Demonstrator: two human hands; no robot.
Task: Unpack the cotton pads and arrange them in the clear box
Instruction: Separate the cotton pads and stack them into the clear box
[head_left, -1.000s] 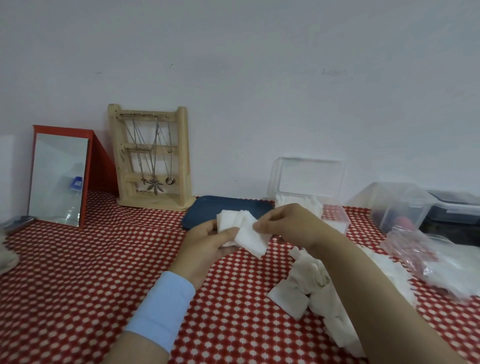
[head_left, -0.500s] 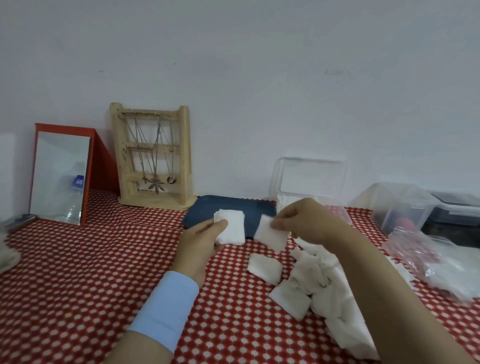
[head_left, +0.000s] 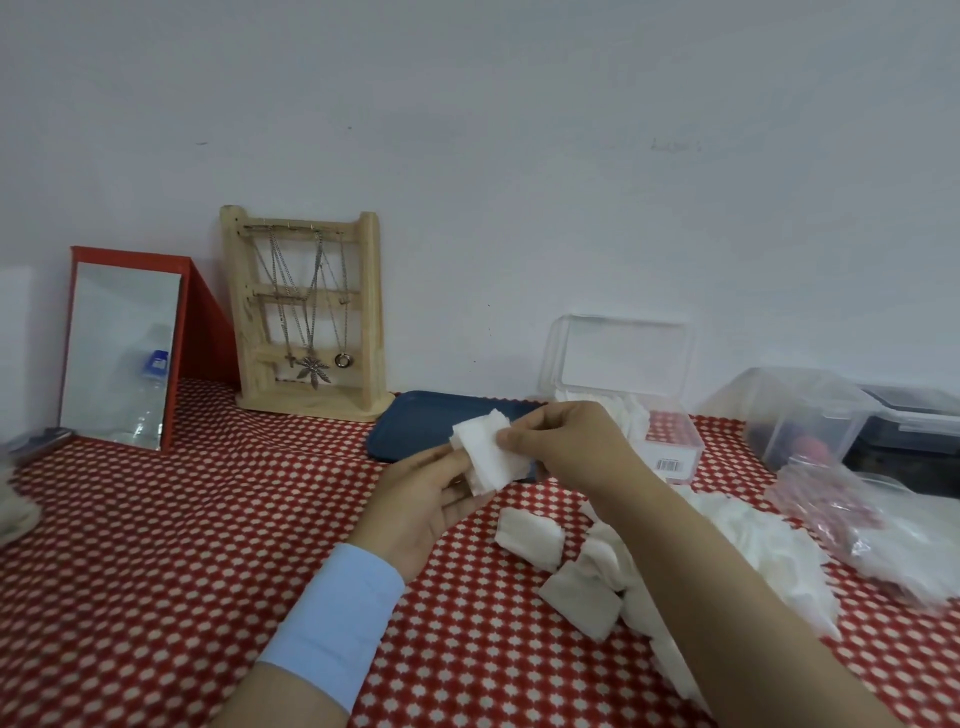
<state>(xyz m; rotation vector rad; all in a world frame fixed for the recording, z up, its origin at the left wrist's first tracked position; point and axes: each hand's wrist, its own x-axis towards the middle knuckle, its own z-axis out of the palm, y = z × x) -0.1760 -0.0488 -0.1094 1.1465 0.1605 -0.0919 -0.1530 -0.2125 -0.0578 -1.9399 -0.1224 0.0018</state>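
White cotton pads (head_left: 485, 457) sit clamped between left hand (head_left: 421, 506) and right hand (head_left: 566, 449), mid-frame. Loosely squared, the stack may fan out and drop short of the clear box (head_left: 670, 441) behind, centre right.

Plain pale grey wall (head_left: 519, 156) behind, evenly lit, faintly marked. Below it a table (head_left: 156, 571) under red cloth with white dots. Red-framed mirror (head_left: 122, 353) leaning at left.
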